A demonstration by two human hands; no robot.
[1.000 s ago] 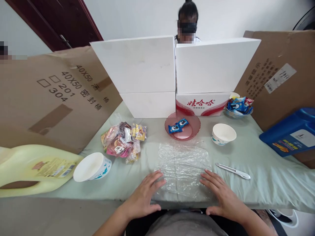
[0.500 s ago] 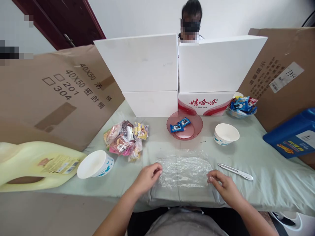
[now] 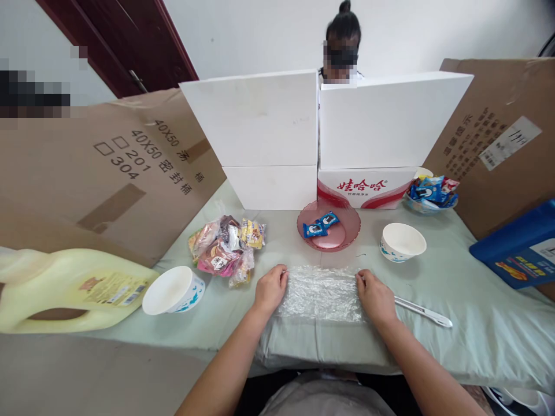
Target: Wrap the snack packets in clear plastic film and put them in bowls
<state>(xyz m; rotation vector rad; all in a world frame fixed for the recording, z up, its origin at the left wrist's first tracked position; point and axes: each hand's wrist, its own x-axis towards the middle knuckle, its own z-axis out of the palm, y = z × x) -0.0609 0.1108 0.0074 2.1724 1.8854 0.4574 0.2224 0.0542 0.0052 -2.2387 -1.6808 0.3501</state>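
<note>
A sheet of clear plastic wrap (image 3: 321, 292) lies folded over on the pale green tablecloth (image 3: 455, 312) in front of me. My left hand (image 3: 269, 289) pinches its left edge with closed fingers. My right hand (image 3: 375, 297) pinches its right edge the same way. Just beyond the wrap stands a pink glass plate (image 3: 342, 234) with two blue snack packets (image 3: 319, 224) on it.
A heap of snack packets (image 3: 225, 249) lies at left, near a white paper bowl (image 3: 171, 284) and a yellow jug (image 3: 69, 289). Another paper bowl (image 3: 401, 242), a white utility knife (image 3: 422, 312), a snack dish (image 3: 431, 192) and a blue jug (image 3: 522, 249) sit right. White boxes, cardboard and a person stand behind.
My hands went from lying flat on the near edge of the wrap to pinching it, then carried that edge away from me, folding the sheet to about half its depth.
</note>
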